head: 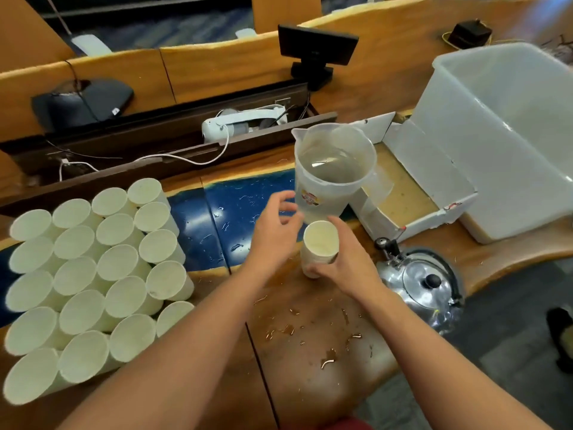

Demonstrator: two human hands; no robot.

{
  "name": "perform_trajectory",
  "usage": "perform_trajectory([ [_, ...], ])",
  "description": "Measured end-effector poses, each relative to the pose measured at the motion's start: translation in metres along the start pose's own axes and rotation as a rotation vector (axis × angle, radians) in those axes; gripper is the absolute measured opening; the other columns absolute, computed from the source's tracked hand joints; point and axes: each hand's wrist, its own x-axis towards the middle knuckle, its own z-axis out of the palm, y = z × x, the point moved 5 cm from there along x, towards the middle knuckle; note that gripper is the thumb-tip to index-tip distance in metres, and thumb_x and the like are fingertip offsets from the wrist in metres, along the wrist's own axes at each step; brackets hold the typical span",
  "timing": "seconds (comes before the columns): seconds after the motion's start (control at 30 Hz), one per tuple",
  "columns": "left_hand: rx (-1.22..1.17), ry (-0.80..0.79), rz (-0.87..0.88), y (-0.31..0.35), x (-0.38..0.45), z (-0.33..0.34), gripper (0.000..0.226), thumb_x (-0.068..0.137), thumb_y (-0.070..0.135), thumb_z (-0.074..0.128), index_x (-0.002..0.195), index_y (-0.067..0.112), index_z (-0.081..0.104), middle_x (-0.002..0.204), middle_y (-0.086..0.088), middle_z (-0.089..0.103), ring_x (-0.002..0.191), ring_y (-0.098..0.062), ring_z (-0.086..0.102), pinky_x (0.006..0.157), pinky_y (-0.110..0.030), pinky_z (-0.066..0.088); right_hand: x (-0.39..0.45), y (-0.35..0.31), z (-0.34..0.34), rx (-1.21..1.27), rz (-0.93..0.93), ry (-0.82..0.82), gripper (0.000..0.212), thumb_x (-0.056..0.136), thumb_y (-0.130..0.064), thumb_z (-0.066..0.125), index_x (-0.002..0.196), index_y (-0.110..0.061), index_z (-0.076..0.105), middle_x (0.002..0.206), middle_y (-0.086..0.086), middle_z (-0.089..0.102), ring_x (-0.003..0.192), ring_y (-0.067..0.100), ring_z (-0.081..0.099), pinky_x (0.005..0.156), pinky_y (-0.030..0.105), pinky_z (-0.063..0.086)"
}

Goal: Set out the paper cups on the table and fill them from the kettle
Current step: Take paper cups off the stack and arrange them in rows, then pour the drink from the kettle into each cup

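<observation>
Desk point(310, 352): glossy wood with a blue resin inlay, speckled with water droplets. Cups point(93, 274): white paper, cylindrical, set upright in a tight cluster at the left; what they hold cannot be told. Stack point(319, 246): a short stack of white paper cups, held at desk centre, nothing seen in the top cup. Right hand point(344, 268): curled round the lower stack, thumb at the near side. Left hand point(276, 231): fingers loosely spread, relaxed, poised just left of the stack rim; contact cannot be told. Jug point(333, 172): translucent plastic, spouted, labelled, partly filled with clear water, stood just behind the stack. Kettle point(424, 280): polished metal, rounded, black lid knob, stood right of the hands. Box point(412, 193): white cardboard, shallow, open. Tub point(502, 135): large translucent plastic, rectangular, at far right.
</observation>
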Motion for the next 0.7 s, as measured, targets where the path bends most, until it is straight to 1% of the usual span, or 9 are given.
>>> perform_trajectory([
  [0.07, -0.033, 0.032, -0.006, 0.014, 0.021, 0.001, 0.024, 0.097, 0.032, 0.057, 0.119, 0.037, 0.052, 0.104, 0.015, 0.062, 0.093, -0.006, 0.063, 0.088, -0.039, 0.054, 0.002, -0.002, -0.013, -0.052, 0.012, -0.059, 0.121, 0.058, -0.067, 0.082, 0.153, -0.040, 0.013, 0.154, -0.009, 0.033, 0.139, 0.012, 0.036, 0.110, 0.041, 0.039],
  [0.1, -0.045, 0.048, -0.009, 0.018, 0.028, 0.000, 0.020, 0.096, 0.036, 0.056, 0.116, 0.038, 0.052, 0.101, 0.014, 0.064, 0.093, -0.010, 0.064, 0.088, -0.043, 0.054, -0.001, -0.008, -0.024, -0.042, -0.004, -0.039, 0.118, 0.061, -0.071, 0.078, 0.154, -0.040, 0.012, 0.155, -0.009, 0.032, 0.139, 0.011, 0.034, 0.110, 0.036, 0.038],
  [0.23, -0.053, 0.127, -0.004, 0.034, 0.060, -0.002, 0.020, 0.097, 0.044, 0.053, 0.114, 0.035, 0.055, 0.100, 0.007, 0.068, 0.094, -0.014, 0.066, 0.086, -0.046, 0.057, 0.007, -0.026, -0.082, 0.166, -0.110, 0.274, 0.068, 0.082, -0.069, 0.058, 0.140, -0.041, 0.037, 0.133, -0.013, 0.046, 0.124, 0.005, 0.044, 0.099, 0.025, 0.040],
  [0.3, -0.040, 0.150, 0.001, 0.038, 0.070, -0.002, 0.022, 0.096, 0.043, 0.054, 0.115, 0.032, 0.055, 0.101, 0.004, 0.067, 0.093, -0.016, 0.067, 0.084, -0.047, 0.058, 0.023, -0.022, -0.101, 0.196, -0.067, 0.426, 0.052, 0.088, -0.061, 0.056, 0.131, -0.034, 0.045, 0.124, -0.011, 0.047, 0.118, 0.008, 0.047, 0.098, 0.033, 0.046],
  [0.33, -0.024, 0.153, 0.001, 0.040, 0.073, -0.002, 0.021, 0.096, 0.041, 0.056, 0.114, 0.031, 0.056, 0.099, 0.003, 0.067, 0.092, -0.016, 0.067, 0.083, -0.046, 0.058, 0.033, -0.017, -0.106, 0.203, -0.027, 0.455, 0.046, 0.092, -0.057, 0.056, 0.128, -0.031, 0.046, 0.122, -0.009, 0.046, 0.116, 0.011, 0.047, 0.099, 0.039, 0.048],
  [0.43, 0.044, 0.138, -0.005, 0.040, 0.077, 0.002, 0.020, 0.095, 0.029, 0.060, 0.115, 0.028, 0.057, 0.090, 0.001, 0.067, 0.087, -0.015, 0.067, 0.081, -0.043, 0.059, 0.052, -0.004, -0.108, 0.203, 0.048, 0.432, 0.038, 0.096, -0.050, 0.056, 0.127, -0.030, 0.048, 0.122, -0.007, 0.044, 0.116, 0.011, 0.047, 0.100, 0.043, 0.048],
  [0.53, 0.108, 0.160, 0.041, 0.050, 0.059, 0.005, 0.025, 0.095, 0.021, 0.060, 0.119, 0.027, 0.055, 0.083, 0.006, 0.062, 0.082, -0.009, 0.063, 0.073, -0.028, 0.053, 0.051, 0.005, -0.108, 0.180, 0.028, 0.393, 0.039, 0.096, -0.051, 0.055, 0.130, -0.033, 0.048, 0.123, -0.010, 0.045, 0.118, 0.007, 0.046, 0.099, 0.033, 0.044],
  [0.6, 0.177, 0.185, 0.142, 0.061, 0.031, 0.013, 0.027, 0.094, 0.018, 0.060, 0.116, 0.030, 0.054, 0.082, 0.010, 0.059, 0.079, -0.008, 0.060, 0.067, -0.021, 0.048, 0.040, 0.013, -0.116, 0.124, 0.021, 0.369, 0.038, 0.096, -0.048, 0.057, 0.129, -0.032, 0.050, 0.122, -0.013, 0.047, 0.118, 0.005, 0.047, 0.096, 0.027, 0.039],
  [0.7, 0.228, 0.056, 0.272, 0.067, -0.018, 0.043, 0.023, 0.091, 0.016, 0.062, 0.107, 0.031, 0.057, 0.082, 0.011, 0.056, 0.078, -0.007, 0.056, 0.065, -0.014, 0.046, 0.016, 0.040, -0.129, -0.053, 0.109, 0.259, 0.021, 0.094, -0.042, 0.061, 0.111, -0.030, 0.060, 0.109, -0.012, 0.059, 0.104, 0.008, 0.055, 0.082, 0.027, 0.041],
])
